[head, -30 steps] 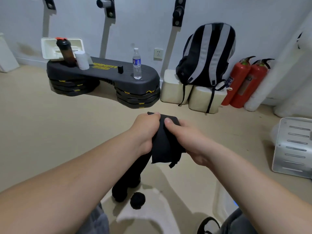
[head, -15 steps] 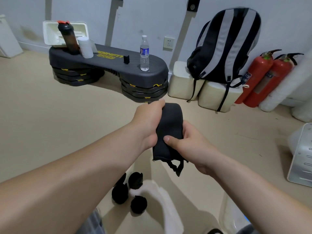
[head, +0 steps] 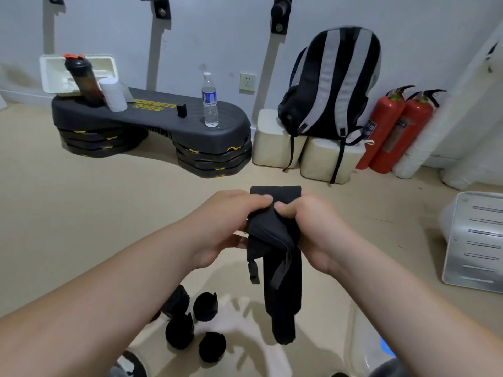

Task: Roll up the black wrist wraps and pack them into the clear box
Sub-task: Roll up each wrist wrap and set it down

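Floor (head: 81,213): beige; step bench (head: 152,115) by wall.
L hand (head: 228,221): pinches wrap (head: 275,232) top.
R hand (head: 313,227): pinches same wrap; tail hangs.
Rolls (head: 190,322): four on floor.

Wrist wrap (head: 275,240): matt black cloth.
Step platform (head: 152,118): matt dark plastic.
Water bottle (head: 209,100), on the platform: clear glossy plastic.
Fire extinguishers (head: 392,129), right of the platform: glossy red metal.

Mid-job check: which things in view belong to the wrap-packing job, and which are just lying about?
Job: wrist wrap, tail hanging, gripped by left hand and right hand; rolled wraps on the floor; clear box, only partly seen.

Lying about: backpack, water bottle, shaker bottle, fire extinguishers, step platform.
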`<state>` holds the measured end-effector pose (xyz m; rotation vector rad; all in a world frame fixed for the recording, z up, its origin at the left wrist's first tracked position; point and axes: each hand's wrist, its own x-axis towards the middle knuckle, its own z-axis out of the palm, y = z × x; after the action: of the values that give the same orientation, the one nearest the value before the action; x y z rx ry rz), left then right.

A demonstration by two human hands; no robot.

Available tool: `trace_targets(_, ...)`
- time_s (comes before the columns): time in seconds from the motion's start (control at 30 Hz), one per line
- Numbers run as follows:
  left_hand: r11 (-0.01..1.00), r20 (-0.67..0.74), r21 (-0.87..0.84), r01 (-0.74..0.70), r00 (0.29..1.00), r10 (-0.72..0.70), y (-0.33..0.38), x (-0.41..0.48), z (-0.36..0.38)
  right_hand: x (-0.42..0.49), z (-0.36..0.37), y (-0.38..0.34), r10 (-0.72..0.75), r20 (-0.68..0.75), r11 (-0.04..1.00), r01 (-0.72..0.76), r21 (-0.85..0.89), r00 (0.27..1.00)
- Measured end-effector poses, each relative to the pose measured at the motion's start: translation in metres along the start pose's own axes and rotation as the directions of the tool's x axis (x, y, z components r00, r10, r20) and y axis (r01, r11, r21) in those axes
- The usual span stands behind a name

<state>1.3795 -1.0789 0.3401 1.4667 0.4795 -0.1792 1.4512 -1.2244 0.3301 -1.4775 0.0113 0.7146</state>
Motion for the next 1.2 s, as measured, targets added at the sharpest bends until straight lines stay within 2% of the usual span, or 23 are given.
trace_targets(0.1, 0.993, 0.012, 0.112, -0.039, 0.999, 0.038, -0.005, -0.002, 0.004, 0.003, -0.007, 0.001, 0.032, -0.022, 0.999, -0.032, 0.016, 0.999)
trace_targets(0.23, 0.991, -0.029, 0.085, -0.108, 0.993, 0.11, -0.009, -0.002, 0.006, -0.001, -0.006, 0.002, 0.011, 0.09, 1.0, -0.011, -0.003, 0.996)
trace_targets(0.33, 0.988, -0.113, 0.032, -0.149, 0.982, 0.152, -0.009, 0.002, 0.005, -0.006, -0.005, 0.001, -0.094, 0.107, 0.975, 0.114, -0.192, 0.99)
trace_targets(0.43, 0.988, -0.21, -0.04, -0.149, 0.968, 0.137, -0.011, 0.007, 0.004, -0.01, 0.0, 0.005, -0.172, 0.123, 0.889, 0.208, -0.408, 0.977)
trace_targets(0.53, 0.991, -0.271, -0.04, -0.131, 0.956, 0.116, -0.014, 0.01, 0.005, -0.01, 0.008, 0.012, -0.16, 0.137, 0.865, 0.206, -0.458, 0.978)
trace_targets(0.8, 0.991, -0.247, -0.037, -0.129, 0.962, 0.116, -0.016, 0.006, 0.006, -0.014, 0.01, 0.011, -0.113, 0.22, 0.876, 0.201, -0.438, 0.969)
trace_targets(0.9, 0.996, -0.182, 0.034, -0.077, 0.98, 0.082, -0.013, 0.006, -0.001, -0.015, 0.006, 0.009, -0.072, 0.217, 0.872, 0.167, -0.461, 0.974)
trace_targets(1.0, 0.993, -0.087, 0.083, -0.087, 0.992, 0.094, -0.007, 0.001, -0.005, -0.014, 0.003, 0.004, -0.049, 0.154, 0.931, 0.101, -0.35, 0.987)
trace_targets(1.1, 0.961, -0.148, 0.222, -0.163, 0.969, 0.199, -0.005, -0.002, -0.008, -0.012, 0.0, 0.0, -0.048, 0.1, 0.971, 0.07, -0.228, 0.994)
trace_targets(1.17, 0.886, -0.245, 0.391, -0.248, 0.901, 0.359, -0.007, -0.002, -0.011, -0.012, -0.001, -0.002, -0.039, 0.073, 0.986, 0.051, -0.16, 0.997)
trace_targets(1.2, 0.84, -0.242, 0.454, -0.298, 0.866, 0.438, -0.007, -0.002, -0.012, -0.012, -0.001, -0.003, -0.03, 0.06, 0.991, 0.037, -0.126, 0.998)
